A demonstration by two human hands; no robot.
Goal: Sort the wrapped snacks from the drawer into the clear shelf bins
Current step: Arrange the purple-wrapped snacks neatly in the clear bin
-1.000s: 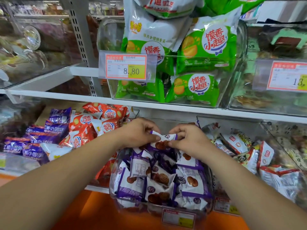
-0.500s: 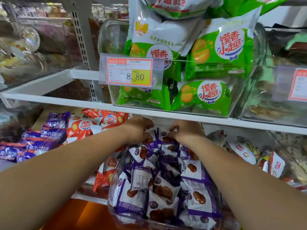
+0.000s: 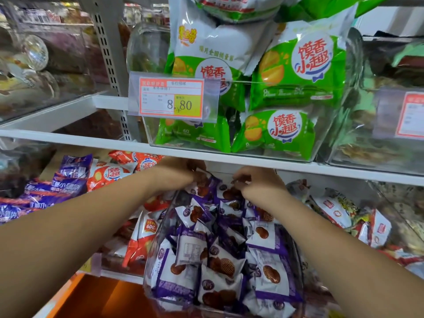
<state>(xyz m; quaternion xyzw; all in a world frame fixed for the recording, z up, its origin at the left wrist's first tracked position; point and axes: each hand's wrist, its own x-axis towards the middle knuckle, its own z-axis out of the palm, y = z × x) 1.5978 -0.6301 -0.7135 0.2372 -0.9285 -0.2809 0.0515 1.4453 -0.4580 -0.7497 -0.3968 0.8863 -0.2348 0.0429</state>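
A clear shelf bin (image 3: pixel 151 255) on the lower shelf is heaped with several purple-and-white wrapped waffle snacks (image 3: pixel 227 265). Both my hands reach to the back of this bin, just under the white shelf board. My left hand (image 3: pixel 179 173) has its fingers curled on a purple-and-white packet (image 3: pixel 202 184) at the top of the heap. My right hand (image 3: pixel 254 182) has its fingers curled over packets beside it, and its fingertips pinch at a wrapper edge. The drawer is out of view.
The white upper shelf board (image 3: pixel 252 160) hangs close above my hands. On it stands a clear bin of green snack bags (image 3: pixel 296 72) with a price tag (image 3: pixel 171 97). Red and purple packets (image 3: pixel 110 175) lie left of the bin, red-and-white ones (image 3: pixel 332 210) right.
Both hands have moved from the middle of the heap, where they held one packet between them, deeper to the back of the bin under the shelf board. The camera has come closer.
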